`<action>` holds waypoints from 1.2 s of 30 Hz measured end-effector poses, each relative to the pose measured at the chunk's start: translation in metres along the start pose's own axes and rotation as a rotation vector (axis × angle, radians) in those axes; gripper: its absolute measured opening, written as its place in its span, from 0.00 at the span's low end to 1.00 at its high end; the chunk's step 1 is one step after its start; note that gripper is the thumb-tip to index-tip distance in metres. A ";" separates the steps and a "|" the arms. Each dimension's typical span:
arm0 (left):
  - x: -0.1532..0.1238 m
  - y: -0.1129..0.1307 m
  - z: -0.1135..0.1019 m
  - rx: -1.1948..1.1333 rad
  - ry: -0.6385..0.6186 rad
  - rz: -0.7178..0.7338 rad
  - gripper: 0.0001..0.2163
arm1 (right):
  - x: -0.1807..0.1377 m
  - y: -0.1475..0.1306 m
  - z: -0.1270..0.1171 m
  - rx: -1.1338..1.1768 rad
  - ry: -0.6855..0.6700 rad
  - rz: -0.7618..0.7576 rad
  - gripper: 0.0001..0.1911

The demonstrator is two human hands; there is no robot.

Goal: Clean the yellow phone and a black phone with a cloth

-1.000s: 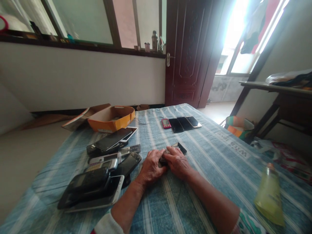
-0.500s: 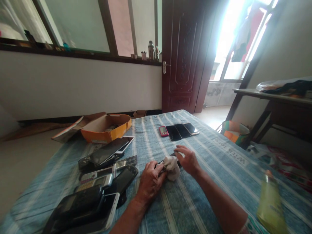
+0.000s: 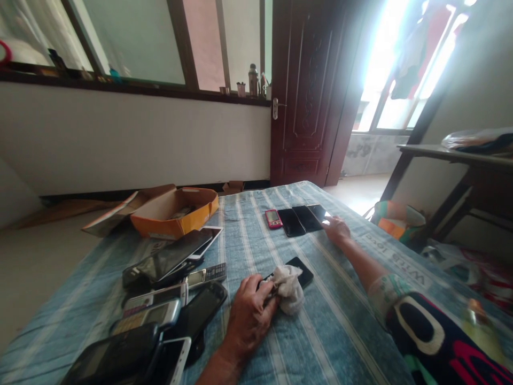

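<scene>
My left hand [image 3: 252, 315] is closed around the near end of a black phone [image 3: 303, 269] and a crumpled whitish cloth [image 3: 290, 291] lying over it. Farther off, my right hand [image 3: 337, 231] reaches to the right end of a row, its fingers closed at the near corner of a dark smartphone [image 3: 317, 212]. Left of that phone lie two black smartphones [image 3: 308, 219] and a small pink phone [image 3: 273, 218]. Beside my left hand, several old phones are piled, among them a grey keypad phone [image 3: 206, 275] and a black touchscreen phone [image 3: 202, 310].
An open orange box [image 3: 176, 222] stands at the far left of the blue striped bedspread [image 3: 244, 224]. A bottle of yellowish liquid [image 3: 481, 326] stands at the right, partly behind my right sleeve. Beyond are a dark red door [image 3: 306, 107] and a side table [image 3: 452, 152].
My right hand has left the far end of the cloth-covered phone and moved forward and right to the row. My left hand stays on the phone and cloth. The view has shifted slightly.
</scene>
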State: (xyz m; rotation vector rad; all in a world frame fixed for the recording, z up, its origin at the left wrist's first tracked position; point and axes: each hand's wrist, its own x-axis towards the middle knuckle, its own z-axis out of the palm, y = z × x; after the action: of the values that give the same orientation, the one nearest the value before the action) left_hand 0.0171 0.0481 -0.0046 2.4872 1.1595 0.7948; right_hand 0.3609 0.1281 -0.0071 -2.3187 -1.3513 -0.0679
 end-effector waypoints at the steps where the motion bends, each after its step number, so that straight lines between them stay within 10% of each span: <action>1: 0.000 0.000 0.000 -0.003 -0.001 -0.005 0.08 | 0.002 0.001 0.002 0.002 -0.006 0.012 0.19; 36: -0.001 0.003 -0.002 -0.002 -0.015 -0.019 0.07 | 0.012 0.009 0.010 0.095 0.017 0.041 0.20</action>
State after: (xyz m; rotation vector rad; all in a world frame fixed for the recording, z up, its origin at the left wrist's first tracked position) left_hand 0.0172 0.0458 -0.0019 2.4724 1.1743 0.7712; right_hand 0.3729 0.1383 -0.0160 -2.2601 -1.2706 -0.0107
